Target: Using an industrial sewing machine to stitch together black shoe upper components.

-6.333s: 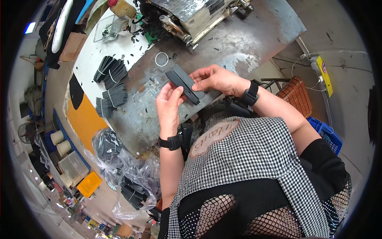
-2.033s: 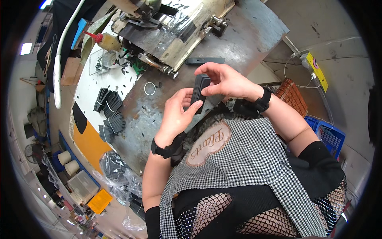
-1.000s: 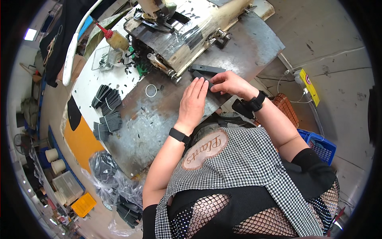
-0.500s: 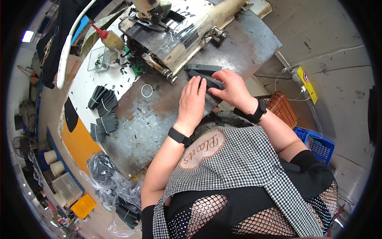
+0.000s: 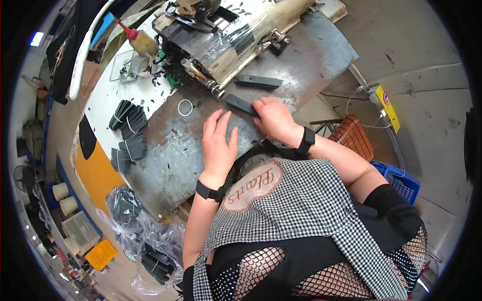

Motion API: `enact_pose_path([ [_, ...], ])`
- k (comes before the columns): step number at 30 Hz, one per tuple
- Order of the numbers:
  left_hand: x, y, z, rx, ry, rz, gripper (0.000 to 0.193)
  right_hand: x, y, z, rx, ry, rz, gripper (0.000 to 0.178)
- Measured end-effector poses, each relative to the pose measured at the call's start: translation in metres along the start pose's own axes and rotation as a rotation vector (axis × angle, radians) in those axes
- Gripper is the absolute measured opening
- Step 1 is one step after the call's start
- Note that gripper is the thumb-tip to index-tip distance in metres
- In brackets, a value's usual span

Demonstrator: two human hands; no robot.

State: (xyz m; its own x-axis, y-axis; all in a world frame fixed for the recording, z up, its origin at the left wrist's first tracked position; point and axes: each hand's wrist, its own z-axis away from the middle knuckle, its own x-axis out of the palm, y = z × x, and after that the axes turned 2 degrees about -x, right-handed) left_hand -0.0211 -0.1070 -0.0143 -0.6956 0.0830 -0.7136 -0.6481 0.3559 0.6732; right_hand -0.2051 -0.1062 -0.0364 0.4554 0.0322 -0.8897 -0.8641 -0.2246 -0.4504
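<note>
A dark grey rectangular block (image 5: 239,103) lies on the metal worktop, and my right hand (image 5: 275,119) has its fingers closed round the block's right end. My left hand (image 5: 219,144) is empty, its fingers apart, just above the worktop to the left of the block. A second dark block (image 5: 258,81) of like shape rests by itself farther back, beside the sewing machine (image 5: 226,45). To the left of the machine's front end lies a thin white ring (image 5: 185,107), which looks like a rubber band.
Several banded bundles of dark strips (image 5: 133,125) sit on the white left part of the table. Behind them stand a clear box (image 5: 122,67) and a red-capped bottle (image 5: 140,41). Bagged dark pieces (image 5: 130,210) hang low left; a brown basket (image 5: 353,138) and blue crate (image 5: 401,183) are right.
My left hand has come away from the block, moving left and toward me. My right hand has closed on the block's right end, and the block has shifted slightly left and nearer.
</note>
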Motion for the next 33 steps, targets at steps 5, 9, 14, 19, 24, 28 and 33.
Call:
enact_pose_path([
  [5, -0.004, -0.005, 0.01, -0.055, 0.005, 0.002, 0.036, 0.012, -0.007, -0.009, -0.074, 0.013, -0.009, 0.023],
  [9, -0.005, -0.007, 0.018, -0.086, 0.009, 0.015, 0.034, -0.002, -0.008, -0.01, -0.045, 0.017, -0.045, 0.032],
  [14, -0.005, -0.01, 0.026, -0.089, 0.033, 0.035, 0.033, -0.029, 0.012, -0.025, -0.029, 0.309, 0.001, 0.053],
  [19, -0.005, -0.004, 0.027, -0.088, 0.035, 0.052, 0.032, -0.031, 0.039, -0.04, 0.061, 0.15, 0.144, 0.046],
  [24, -0.004, -0.001, 0.033, -0.106, 0.042, 0.048, 0.031, -0.032, 0.044, -0.046, 0.084, -0.013, 0.176, 0.032],
  [28, -0.004, 0.004, 0.039, -0.137, 0.048, 0.036, 0.03, -0.028, 0.049, -0.046, 0.041, -0.002, 0.182, 0.022],
  [33, -0.006, -0.004, 0.036, -0.153, 0.059, 0.083, 0.031, -0.036, 0.049, -0.056, 0.169, -0.034, 0.104, 0.017],
])
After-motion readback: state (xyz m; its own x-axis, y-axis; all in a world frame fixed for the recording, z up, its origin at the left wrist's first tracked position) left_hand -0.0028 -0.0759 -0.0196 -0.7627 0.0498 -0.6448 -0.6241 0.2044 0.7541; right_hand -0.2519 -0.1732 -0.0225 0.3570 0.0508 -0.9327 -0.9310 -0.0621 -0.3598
